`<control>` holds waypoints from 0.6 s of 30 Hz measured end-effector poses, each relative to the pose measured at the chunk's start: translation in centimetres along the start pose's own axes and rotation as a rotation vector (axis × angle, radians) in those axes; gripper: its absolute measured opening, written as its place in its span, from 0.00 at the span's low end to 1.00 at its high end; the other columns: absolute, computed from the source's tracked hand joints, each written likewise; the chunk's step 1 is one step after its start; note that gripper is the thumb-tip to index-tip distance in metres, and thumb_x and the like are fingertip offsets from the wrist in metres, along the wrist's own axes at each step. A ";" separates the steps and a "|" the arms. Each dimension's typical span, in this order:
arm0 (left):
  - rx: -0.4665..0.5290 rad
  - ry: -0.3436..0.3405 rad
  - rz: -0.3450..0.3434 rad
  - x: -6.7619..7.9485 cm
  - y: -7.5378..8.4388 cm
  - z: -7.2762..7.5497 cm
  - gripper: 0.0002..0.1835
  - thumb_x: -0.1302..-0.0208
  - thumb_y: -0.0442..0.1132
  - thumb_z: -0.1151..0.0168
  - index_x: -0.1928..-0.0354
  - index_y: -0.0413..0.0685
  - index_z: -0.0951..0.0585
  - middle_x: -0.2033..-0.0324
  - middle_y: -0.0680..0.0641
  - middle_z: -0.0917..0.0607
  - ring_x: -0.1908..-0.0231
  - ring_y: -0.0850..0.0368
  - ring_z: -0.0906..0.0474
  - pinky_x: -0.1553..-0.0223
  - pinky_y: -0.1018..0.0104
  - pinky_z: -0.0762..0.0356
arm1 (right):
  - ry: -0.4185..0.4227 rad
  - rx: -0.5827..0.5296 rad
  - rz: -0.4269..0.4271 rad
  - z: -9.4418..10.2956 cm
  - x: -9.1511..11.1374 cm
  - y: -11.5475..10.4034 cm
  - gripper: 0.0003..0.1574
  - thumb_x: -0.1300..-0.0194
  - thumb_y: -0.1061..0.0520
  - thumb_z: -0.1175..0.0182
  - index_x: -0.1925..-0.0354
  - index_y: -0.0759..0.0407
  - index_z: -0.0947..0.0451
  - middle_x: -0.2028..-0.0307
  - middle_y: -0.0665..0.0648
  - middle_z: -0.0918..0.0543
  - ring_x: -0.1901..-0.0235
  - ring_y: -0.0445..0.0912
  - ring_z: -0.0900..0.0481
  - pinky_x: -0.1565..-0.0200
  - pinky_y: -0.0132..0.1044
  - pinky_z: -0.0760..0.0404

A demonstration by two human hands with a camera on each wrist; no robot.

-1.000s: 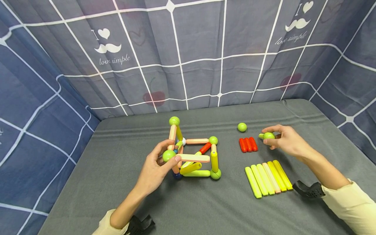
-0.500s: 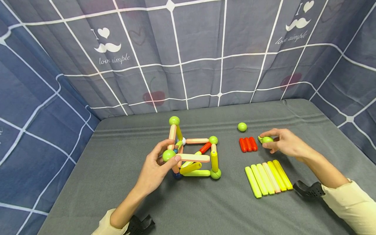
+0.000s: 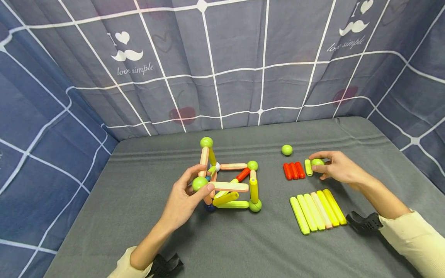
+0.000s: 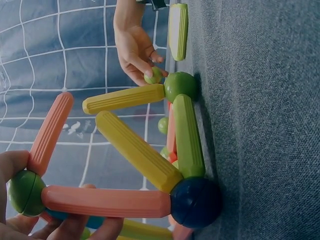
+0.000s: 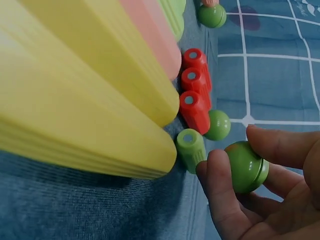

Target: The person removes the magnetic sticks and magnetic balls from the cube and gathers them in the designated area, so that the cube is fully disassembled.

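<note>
My left hand (image 3: 185, 200) grips a green ball (image 3: 199, 184) at a corner of a frame of magnetic rods and balls. From that ball a pink rod (image 3: 231, 187) sticks out to the right, its far end apart from the yellow rod (image 3: 254, 191) there. A dark blue ball (image 4: 196, 202) forms the frame's lower corner in the left wrist view. At the right, my right hand (image 3: 338, 166) pinches a loose green ball (image 5: 246, 166) between thumb and fingers. Just left of that ball, a short green rod (image 3: 308, 167) lies beside the red rods.
Several short red rods (image 3: 294, 171) lie in a row, with another green ball (image 3: 286, 150) behind them. Nearer me is a row of long rods (image 3: 318, 211) in green, pink and yellow. A grid-patterned curtain (image 3: 236, 69) hangs along the cloth's back edge.
The short green rod, earlier together with the ball at my right fingertips, now lies next to the red rods. My right hand still holds the ball. My left hand has stayed put.
</note>
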State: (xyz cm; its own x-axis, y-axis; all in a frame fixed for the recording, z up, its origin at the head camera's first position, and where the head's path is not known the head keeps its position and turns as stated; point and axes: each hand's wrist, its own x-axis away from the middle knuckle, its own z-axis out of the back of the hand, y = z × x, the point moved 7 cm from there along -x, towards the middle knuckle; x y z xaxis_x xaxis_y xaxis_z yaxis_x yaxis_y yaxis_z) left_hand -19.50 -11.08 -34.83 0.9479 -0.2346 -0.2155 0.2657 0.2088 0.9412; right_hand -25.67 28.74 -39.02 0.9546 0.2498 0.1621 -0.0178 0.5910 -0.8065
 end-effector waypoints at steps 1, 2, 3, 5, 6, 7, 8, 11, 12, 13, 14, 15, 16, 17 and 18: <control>0.003 0.000 -0.002 0.0 0.0 0.0 0.26 0.35 0.36 0.33 0.36 0.51 0.28 0.48 0.43 0.20 0.65 0.54 0.19 0.71 0.70 0.25 | -0.003 -0.007 0.000 0.0 -0.2 0.0 0.29 0.30 0.60 0.40 0.37 0.75 0.33 0.47 0.70 0.24 0.63 0.50 0.19 0.62 0.40 0.16; 0.006 -0.001 -0.003 0.0 0.0 0.0 0.26 0.35 0.36 0.33 0.36 0.51 0.28 0.48 0.44 0.20 0.65 0.54 0.19 0.71 0.71 0.26 | -0.009 -0.014 0.002 0.0 -0.3 0.1 0.29 0.29 0.60 0.41 0.37 0.75 0.33 0.48 0.70 0.24 0.62 0.50 0.20 0.62 0.40 0.16; 0.012 -0.003 -0.005 0.0 0.0 0.0 0.26 0.35 0.35 0.33 0.36 0.51 0.28 0.47 0.44 0.20 0.65 0.54 0.19 0.71 0.70 0.25 | -0.018 -0.025 0.003 -0.1 -0.5 0.1 0.29 0.29 0.60 0.41 0.37 0.75 0.33 0.48 0.69 0.24 0.61 0.49 0.20 0.62 0.40 0.16; 0.024 -0.008 -0.005 0.0 0.0 0.0 0.26 0.35 0.35 0.33 0.36 0.51 0.28 0.47 0.44 0.20 0.65 0.53 0.18 0.71 0.69 0.25 | -0.038 -0.045 0.007 -0.2 -0.7 0.3 0.29 0.29 0.60 0.42 0.37 0.76 0.34 0.49 0.69 0.24 0.60 0.48 0.21 0.62 0.40 0.16; 0.026 -0.011 -0.005 0.0 0.0 0.0 0.26 0.35 0.35 0.33 0.36 0.51 0.28 0.47 0.44 0.20 0.65 0.53 0.18 0.72 0.69 0.25 | -0.048 -0.056 0.007 -0.3 -0.8 0.3 0.29 0.29 0.61 0.42 0.37 0.76 0.34 0.49 0.69 0.25 0.60 0.48 0.22 0.62 0.40 0.16; 0.028 -0.013 -0.004 0.0 0.0 -0.1 0.26 0.35 0.35 0.33 0.36 0.51 0.28 0.47 0.43 0.20 0.65 0.52 0.18 0.71 0.68 0.24 | -0.054 -0.067 0.007 -0.4 -0.8 0.4 0.28 0.29 0.61 0.42 0.37 0.77 0.34 0.49 0.69 0.25 0.61 0.48 0.21 0.62 0.40 0.16; 0.030 -0.016 -0.002 0.0 0.0 -0.1 0.26 0.35 0.35 0.33 0.36 0.51 0.28 0.47 0.43 0.20 0.64 0.52 0.18 0.71 0.68 0.24 | -0.058 -0.078 0.007 -0.5 -0.8 0.4 0.28 0.29 0.62 0.43 0.37 0.77 0.35 0.49 0.70 0.25 0.61 0.48 0.21 0.62 0.40 0.16; 0.025 -0.018 -0.003 0.0 0.0 0.0 0.26 0.34 0.35 0.33 0.36 0.51 0.28 0.47 0.43 0.20 0.65 0.54 0.18 0.72 0.68 0.24 | -0.061 -0.105 0.007 -0.5 -0.9 0.5 0.28 0.29 0.64 0.43 0.36 0.78 0.36 0.48 0.71 0.25 0.61 0.47 0.20 0.61 0.40 0.16; 0.023 -0.018 -0.004 0.0 0.0 0.0 0.26 0.34 0.35 0.34 0.36 0.51 0.28 0.47 0.43 0.20 0.65 0.54 0.18 0.72 0.69 0.25 | -0.061 -0.111 0.008 -0.5 -0.9 0.4 0.28 0.29 0.64 0.43 0.36 0.78 0.36 0.48 0.71 0.25 0.61 0.47 0.20 0.61 0.40 0.16; 0.021 -0.018 -0.006 0.0 0.0 0.0 0.26 0.34 0.35 0.34 0.36 0.50 0.28 0.47 0.43 0.20 0.66 0.54 0.19 0.73 0.69 0.26 | -0.060 -0.115 0.009 -0.5 -0.9 0.4 0.28 0.29 0.64 0.43 0.36 0.78 0.36 0.48 0.71 0.26 0.61 0.47 0.20 0.60 0.40 0.16; 0.020 -0.018 -0.007 0.0 0.0 0.0 0.26 0.34 0.35 0.34 0.36 0.50 0.28 0.47 0.43 0.20 0.66 0.54 0.19 0.73 0.70 0.26 | -0.060 -0.118 0.012 -0.5 -0.9 0.3 0.28 0.29 0.64 0.44 0.36 0.78 0.36 0.48 0.72 0.26 0.61 0.47 0.20 0.60 0.40 0.16; 0.018 -0.017 -0.008 0.0 0.0 0.0 0.26 0.34 0.35 0.34 0.36 0.50 0.28 0.47 0.43 0.20 0.66 0.54 0.19 0.73 0.70 0.27 | -0.061 -0.122 0.013 -0.6 -0.9 0.3 0.28 0.29 0.64 0.44 0.36 0.78 0.36 0.48 0.72 0.26 0.61 0.47 0.20 0.60 0.41 0.16; 0.016 -0.017 -0.009 0.0 0.0 0.0 0.26 0.34 0.35 0.34 0.36 0.50 0.28 0.47 0.43 0.20 0.67 0.54 0.19 0.74 0.71 0.28 | -0.064 -0.126 0.015 -0.6 -0.9 0.3 0.29 0.29 0.64 0.44 0.36 0.78 0.36 0.48 0.72 0.26 0.61 0.48 0.20 0.60 0.41 0.16; 0.016 -0.018 -0.008 0.0 0.0 0.0 0.26 0.34 0.35 0.34 0.36 0.50 0.28 0.48 0.43 0.20 0.67 0.54 0.19 0.74 0.71 0.28 | -0.067 -0.125 0.016 -0.6 -0.9 0.3 0.29 0.28 0.64 0.44 0.36 0.78 0.36 0.48 0.72 0.26 0.61 0.48 0.20 0.60 0.41 0.16; 0.016 -0.019 -0.008 0.0 0.0 0.0 0.26 0.34 0.35 0.33 0.36 0.50 0.28 0.48 0.43 0.20 0.66 0.53 0.19 0.74 0.71 0.28 | -0.070 -0.125 0.018 -0.6 -0.9 0.3 0.29 0.28 0.63 0.44 0.36 0.78 0.36 0.47 0.72 0.26 0.60 0.48 0.19 0.60 0.41 0.16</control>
State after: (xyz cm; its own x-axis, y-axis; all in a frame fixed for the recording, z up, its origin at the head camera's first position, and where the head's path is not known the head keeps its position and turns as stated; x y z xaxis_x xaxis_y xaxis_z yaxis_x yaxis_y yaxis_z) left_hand -19.49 -11.09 -34.81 0.9423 -0.2538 -0.2184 0.2703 0.1919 0.9435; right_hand -26.38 28.17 -39.75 0.9314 0.3149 0.1824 0.0063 0.4872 -0.8733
